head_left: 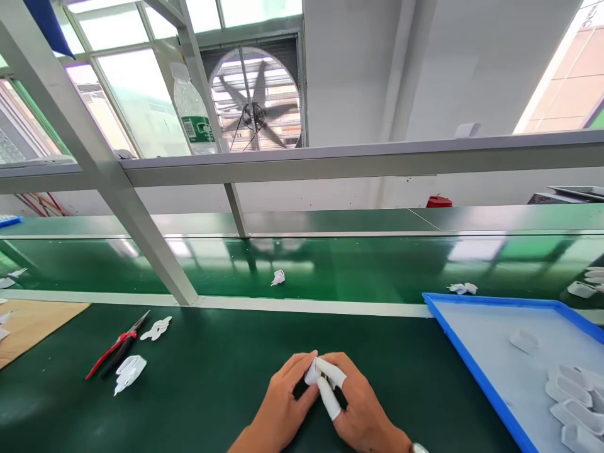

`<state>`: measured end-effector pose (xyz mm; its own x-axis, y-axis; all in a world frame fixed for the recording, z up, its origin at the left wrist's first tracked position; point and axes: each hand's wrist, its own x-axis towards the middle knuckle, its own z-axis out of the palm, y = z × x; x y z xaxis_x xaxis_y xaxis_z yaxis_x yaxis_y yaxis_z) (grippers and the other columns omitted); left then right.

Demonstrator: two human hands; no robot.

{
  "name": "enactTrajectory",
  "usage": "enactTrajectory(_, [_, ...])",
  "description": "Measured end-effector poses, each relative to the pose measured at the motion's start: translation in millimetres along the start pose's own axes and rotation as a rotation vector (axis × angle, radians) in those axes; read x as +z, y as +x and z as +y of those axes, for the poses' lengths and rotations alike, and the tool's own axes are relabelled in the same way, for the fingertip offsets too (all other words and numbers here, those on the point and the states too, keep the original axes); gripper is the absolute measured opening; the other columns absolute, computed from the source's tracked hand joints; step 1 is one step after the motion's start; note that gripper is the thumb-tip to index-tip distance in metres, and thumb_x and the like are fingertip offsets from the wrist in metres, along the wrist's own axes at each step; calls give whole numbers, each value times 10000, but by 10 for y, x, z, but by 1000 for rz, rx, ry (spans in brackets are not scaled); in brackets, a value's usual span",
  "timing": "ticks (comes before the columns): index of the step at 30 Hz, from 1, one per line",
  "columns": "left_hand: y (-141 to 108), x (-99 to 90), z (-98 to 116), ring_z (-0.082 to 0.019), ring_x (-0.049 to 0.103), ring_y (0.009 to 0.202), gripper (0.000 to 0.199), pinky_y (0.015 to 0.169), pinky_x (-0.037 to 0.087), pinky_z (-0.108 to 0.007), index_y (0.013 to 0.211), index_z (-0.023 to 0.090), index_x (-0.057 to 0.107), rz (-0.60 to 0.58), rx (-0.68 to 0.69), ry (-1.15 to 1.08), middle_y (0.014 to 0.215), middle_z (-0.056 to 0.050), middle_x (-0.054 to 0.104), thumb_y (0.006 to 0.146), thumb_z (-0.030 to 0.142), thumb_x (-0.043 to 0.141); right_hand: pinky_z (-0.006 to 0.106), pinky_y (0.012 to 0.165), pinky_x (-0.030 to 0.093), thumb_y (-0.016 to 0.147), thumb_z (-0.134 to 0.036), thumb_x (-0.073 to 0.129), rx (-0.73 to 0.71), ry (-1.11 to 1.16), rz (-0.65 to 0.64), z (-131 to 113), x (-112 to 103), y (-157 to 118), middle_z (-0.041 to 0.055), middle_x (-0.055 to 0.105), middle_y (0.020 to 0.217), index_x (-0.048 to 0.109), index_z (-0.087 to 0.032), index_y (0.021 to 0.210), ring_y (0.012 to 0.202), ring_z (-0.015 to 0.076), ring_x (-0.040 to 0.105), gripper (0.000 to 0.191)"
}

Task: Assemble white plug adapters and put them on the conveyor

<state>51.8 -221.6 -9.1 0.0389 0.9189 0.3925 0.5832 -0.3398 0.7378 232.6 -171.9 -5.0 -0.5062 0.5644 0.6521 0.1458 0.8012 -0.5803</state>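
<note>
White plastic, a small part (pixel 313 372), sits between the two hands at the near middle of the dark green table (pixel 221 377). The left hand (pixel 283 406) pinches it with thumb and fingers, and the right hand (pixel 358 409) also grasps it; the right fingers (pixel 330 396) wear white finger covers. At the right, a blue tray (pixel 476 371) holds more white plastic parts (pixel 570 396) in its near right corner. At the left of the table lie red-handled pliers (pixel 116 349), and two white plastic scraps (pixel 129 371) lie just beside them. Further left is a piece of brown cardboard (pixel 33 324). Beyond the table runs a glossy green conveyor belt (pixel 330 267) with one small white piece (pixel 278 277) on it. On the grey shelf beam (pixel 330 160) above stands a clear water bottle (pixel 192 110) with a green label; the writing on it is too small to read. Behind it a big wall fan (pixel 257 100) is seen.
</note>
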Motion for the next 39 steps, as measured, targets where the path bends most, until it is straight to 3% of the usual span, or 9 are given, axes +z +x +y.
enactTrajectory(4, [9, -33, 20, -212, 651, 1014, 439, 912, 592, -358, 1368, 304, 598, 38, 138, 123, 1157, -44, 744, 940, 224, 646, 367, 820, 599, 961, -67, 444, -68, -92, -17, 40, 21, 9, 82, 672, 1090, 531, -246, 1345, 943, 211, 664, 433])
enactTrajectory(8, [192, -115, -17, -232, 632, 932, 417, 863, 590, -401, 1338, 274, 628, -10, 127, 215, 1125, -61, 756, 923, 236, 659, 431, 901, 610, 965, -125, 498, -78, -236, 50, 117, 34, -4, 143, 663, 1244, 445, -201, 1455, 1094, 271, 664, 499])
enactTrajectory(12, [748, -233, -305, -255, 658, 898, 323, 857, 575, -430, 1150, 213, 711, 102, -11, 299, 985, -61, 751, 827, 220, 728, 497, 974, 588, 958, -147, 530, -58, -324, 90, 249, 69, -66, 166, 624, 1355, 370, -208, 1537, 1219, 329, 624, 604])
enactTrajectory(17, [1564, -300, -812, -224, 673, 883, 235, 827, 568, -400, 1118, 150, 666, 241, -75, 311, 958, -46, 694, 941, 298, 621, 441, 935, 622, 881, -92, 572, -26, -292, -81, 592, 300, -247, 95, 684, 1297, 529, -277, 1415, 1158, 318, 676, 567])
enactTrajectory(22, [1856, -303, -1085, -226, 677, 988, 292, 868, 580, -414, 1147, 137, 645, 271, -130, 309, 1115, -59, 671, 992, 376, 580, 393, 923, 628, 785, -35, 587, 54, -254, -153, 860, 445, -371, 43, 699, 1272, 546, -326, 1354, 1131, 303, 691, 640])
enactTrajectory(26, [1714, -390, -1025, -285, 637, 1132, 336, 961, 545, -492, 1249, 138, 607, 292, -163, 305, 1222, -97, 643, 962, 313, 617, 335, 886, 621, 782, -6, 555, 39, -222, -212, 835, 383, -342, 41, 706, 1238, 561, -306, 1289, 1097, 264, 702, 589])
enactTrajectory(29, [1392, -438, -796, -322, 602, 1200, 392, 995, 529, -484, 1296, 139, 602, 293, -138, 282, 1284, -127, 623, 924, 260, 613, 301, 822, 614, 785, 9, 504, 1, -297, -241, 752, 349, -296, 61, 728, 1147, 608, -245, 1172, 1005, 233, 717, 475])
enactTrajectory(33, [796, -377, -345, -211, 697, 947, 297, 866, 608, -382, 1156, 239, 697, 197, -82, 221, 1183, -61, 687, 861, 216, 671, 374, 765, 606, 805, -13, 486, -150, -430, -202, 641, 299, -262, 124, 722, 1126, 686, -204, 941, 988, 286, 693, 308])
enactTrajectory(39, [278, -185, 95, -201, 674, 961, 254, 846, 603, -351, 1092, 235, 689, 132, 179, 91, 1044, -82, 705, 966, 145, 488, 445, 974, 552, 587, 32, 455, -46, -350, -307, 444, 71, -185, 120, 661, 1250, 715, -172, 909, 1123, 282, 607, 461])
